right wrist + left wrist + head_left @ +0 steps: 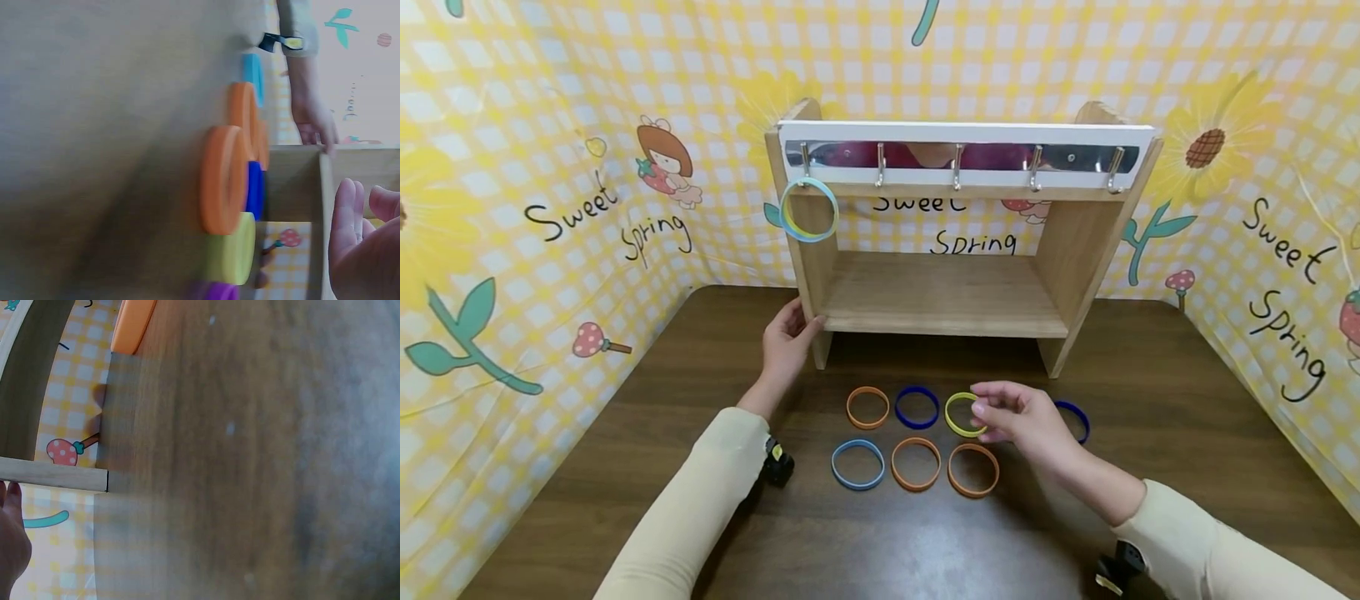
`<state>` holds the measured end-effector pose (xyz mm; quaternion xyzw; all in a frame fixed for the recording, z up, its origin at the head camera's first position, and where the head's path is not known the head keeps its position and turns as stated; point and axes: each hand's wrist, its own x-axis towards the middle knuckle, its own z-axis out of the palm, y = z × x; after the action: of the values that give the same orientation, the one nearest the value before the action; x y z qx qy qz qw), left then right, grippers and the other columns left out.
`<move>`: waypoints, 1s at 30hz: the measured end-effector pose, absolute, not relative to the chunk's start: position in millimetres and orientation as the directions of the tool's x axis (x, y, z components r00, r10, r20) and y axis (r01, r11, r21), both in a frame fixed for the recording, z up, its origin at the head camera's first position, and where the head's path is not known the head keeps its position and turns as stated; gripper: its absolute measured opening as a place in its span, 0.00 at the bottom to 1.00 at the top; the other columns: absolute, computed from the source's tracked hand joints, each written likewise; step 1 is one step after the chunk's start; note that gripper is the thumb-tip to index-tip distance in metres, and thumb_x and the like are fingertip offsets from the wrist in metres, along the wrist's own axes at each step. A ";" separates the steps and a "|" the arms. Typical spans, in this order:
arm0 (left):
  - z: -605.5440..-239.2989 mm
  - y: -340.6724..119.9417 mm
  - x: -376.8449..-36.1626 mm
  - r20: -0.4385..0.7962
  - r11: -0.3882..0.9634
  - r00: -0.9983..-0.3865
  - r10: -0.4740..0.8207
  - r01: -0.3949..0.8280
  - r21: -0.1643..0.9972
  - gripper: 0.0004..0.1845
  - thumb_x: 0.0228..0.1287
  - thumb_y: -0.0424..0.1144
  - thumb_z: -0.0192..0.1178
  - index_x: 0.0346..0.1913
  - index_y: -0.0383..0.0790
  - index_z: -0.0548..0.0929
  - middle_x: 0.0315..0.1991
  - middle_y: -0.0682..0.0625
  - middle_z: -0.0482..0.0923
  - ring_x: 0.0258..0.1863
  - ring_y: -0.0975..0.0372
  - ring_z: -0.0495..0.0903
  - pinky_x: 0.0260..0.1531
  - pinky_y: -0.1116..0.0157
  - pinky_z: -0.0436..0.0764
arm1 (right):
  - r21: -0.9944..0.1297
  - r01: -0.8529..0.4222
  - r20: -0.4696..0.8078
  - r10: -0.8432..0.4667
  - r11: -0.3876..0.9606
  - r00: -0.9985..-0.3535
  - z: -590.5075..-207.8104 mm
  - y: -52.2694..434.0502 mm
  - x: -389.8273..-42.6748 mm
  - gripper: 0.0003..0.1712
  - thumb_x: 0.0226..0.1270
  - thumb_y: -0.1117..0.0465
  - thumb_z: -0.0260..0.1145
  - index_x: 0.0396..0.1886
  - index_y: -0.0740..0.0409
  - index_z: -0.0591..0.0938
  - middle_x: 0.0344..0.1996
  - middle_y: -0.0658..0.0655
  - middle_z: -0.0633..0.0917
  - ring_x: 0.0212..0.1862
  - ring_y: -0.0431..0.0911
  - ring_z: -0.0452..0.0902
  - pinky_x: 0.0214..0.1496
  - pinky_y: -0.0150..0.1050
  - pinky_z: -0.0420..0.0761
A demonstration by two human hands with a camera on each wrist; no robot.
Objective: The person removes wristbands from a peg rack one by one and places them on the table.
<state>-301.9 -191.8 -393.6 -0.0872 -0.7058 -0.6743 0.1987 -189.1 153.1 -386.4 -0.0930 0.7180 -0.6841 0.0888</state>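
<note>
A wooden rack (940, 292) with a row of metal hooks (957, 167) stands at the back of the table. A yellow-blue band (808, 210) hangs on the leftmost hook. My left hand (788, 337) holds the rack's left side panel (294, 181) near its foot, with the thumb on the front edge. Several silicone bands lie in two rows in front of the rack: orange (868, 407), dark blue (917, 407), yellow (961, 414), light blue (858, 464) and two more orange (916, 463). My right hand (1011, 417) hovers by the yellow band (232, 256), its fingers (347, 219) relaxed and holding nothing.
Another dark blue band (1077, 419) lies partly hidden behind my right hand, and a purple one (212, 291) shows in the right wrist view. Yellow checked cloth walls (512, 208) enclose the brown table (880, 542) on three sides. Bare tabletop lies toward me.
</note>
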 end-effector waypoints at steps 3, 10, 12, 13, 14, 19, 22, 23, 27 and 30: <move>-393.8 -191.8 -301.5 0.393 0.074 -0.907 -0.152 0.386 0.920 0.22 0.64 0.27 0.63 0.61 0.27 0.75 0.55 0.32 0.77 0.53 0.51 0.76 0.47 0.70 0.77 | -0.998 -0.053 0.045 -0.252 0.026 -0.967 -378.0 148.1 -196.0 0.22 0.66 0.70 0.65 0.57 0.75 0.74 0.38 0.60 0.82 0.39 0.51 0.83 0.40 0.44 0.84; -393.4 -192.4 -300.4 0.397 0.072 -0.904 -0.158 0.390 0.918 0.22 0.64 0.26 0.63 0.60 0.26 0.75 0.54 0.31 0.77 0.53 0.49 0.76 0.46 0.71 0.77 | -0.992 -0.127 0.127 -0.232 -0.017 -0.964 -361.9 137.8 -209.5 0.21 0.67 0.70 0.65 0.57 0.72 0.75 0.37 0.56 0.83 0.40 0.49 0.84 0.40 0.43 0.84; -393.0 -192.3 -299.7 0.400 0.072 -0.903 -0.159 0.394 0.916 0.22 0.64 0.26 0.63 0.60 0.25 0.75 0.54 0.31 0.77 0.53 0.49 0.76 0.46 0.71 0.77 | -0.991 -0.131 0.136 -0.229 -0.038 -0.964 -358.1 133.7 -212.1 0.20 0.67 0.70 0.65 0.57 0.72 0.75 0.37 0.56 0.83 0.41 0.50 0.84 0.41 0.44 0.84; -392.7 -192.2 -299.4 0.402 0.071 -0.902 -0.158 0.395 0.916 0.22 0.64 0.26 0.63 0.60 0.25 0.75 0.54 0.31 0.77 0.53 0.49 0.76 0.46 0.71 0.77 | -0.990 -0.130 0.138 -0.227 -0.050 -0.964 -356.4 131.3 -213.3 0.20 0.67 0.70 0.65 0.57 0.72 0.75 0.37 0.56 0.83 0.41 0.49 0.84 0.41 0.44 0.84; -392.3 -192.1 -299.0 0.404 0.071 -0.901 -0.157 0.397 0.915 0.22 0.64 0.26 0.62 0.60 0.25 0.75 0.54 0.31 0.77 0.53 0.48 0.75 0.46 0.71 0.77 | -0.990 -0.129 0.140 -0.224 -0.062 -0.964 -354.6 128.9 -214.4 0.20 0.67 0.70 0.65 0.57 0.72 0.75 0.37 0.56 0.83 0.41 0.50 0.84 0.42 0.45 0.84; -390.7 -191.3 -297.7 0.408 0.063 -0.901 -0.150 0.403 0.913 0.22 0.64 0.25 0.62 0.60 0.24 0.74 0.55 0.30 0.76 0.55 0.44 0.74 0.46 0.70 0.77 | -0.987 -0.131 0.149 -0.218 -0.098 -0.965 -347.1 116.1 -221.1 0.21 0.68 0.69 0.64 0.58 0.73 0.75 0.37 0.55 0.83 0.43 0.50 0.83 0.43 0.44 0.84; -391.0 -191.2 -298.1 0.401 0.064 -0.903 -0.152 0.396 0.916 0.22 0.64 0.25 0.62 0.61 0.25 0.74 0.55 0.30 0.76 0.55 0.44 0.74 0.46 0.70 0.77 | -0.986 -0.129 0.150 -0.221 -0.104 -0.964 -343.1 108.7 -225.6 0.22 0.68 0.68 0.64 0.59 0.73 0.74 0.39 0.57 0.83 0.44 0.51 0.82 0.45 0.44 0.83; -391.3 -191.2 -298.4 0.398 0.065 -0.905 -0.152 0.393 0.917 0.22 0.64 0.25 0.62 0.61 0.25 0.74 0.55 0.30 0.76 0.55 0.44 0.74 0.46 0.70 0.76 | -0.986 -0.130 0.151 -0.223 -0.108 -0.963 -341.7 106.1 -227.3 0.22 0.68 0.68 0.64 0.59 0.73 0.74 0.40 0.58 0.83 0.45 0.51 0.82 0.46 0.44 0.83; -393.1 -191.4 -300.0 0.389 0.073 -0.909 -0.152 0.382 0.921 0.23 0.64 0.26 0.63 0.61 0.26 0.74 0.56 0.32 0.76 0.55 0.46 0.75 0.46 0.72 0.76 | -0.980 -0.142 0.171 -0.222 -0.142 -0.960 -334.6 95.5 -234.4 0.20 0.69 0.68 0.64 0.58 0.70 0.75 0.43 0.62 0.82 0.48 0.57 0.80 0.47 0.44 0.82; -394.0 -191.3 -301.1 0.394 0.075 -0.906 -0.153 0.387 0.919 0.23 0.64 0.27 0.63 0.61 0.26 0.74 0.55 0.32 0.76 0.55 0.47 0.75 0.46 0.71 0.77 | -0.972 -0.158 0.194 -0.217 -0.173 -0.957 -327.6 87.0 -239.8 0.17 0.69 0.69 0.64 0.56 0.68 0.77 0.43 0.64 0.81 0.49 0.59 0.79 0.47 0.45 0.82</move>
<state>-301.1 -191.3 -394.0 -0.0831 -0.7055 -0.6748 0.2000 -239.8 87.0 -327.6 -0.1459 0.6426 -0.7519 0.0195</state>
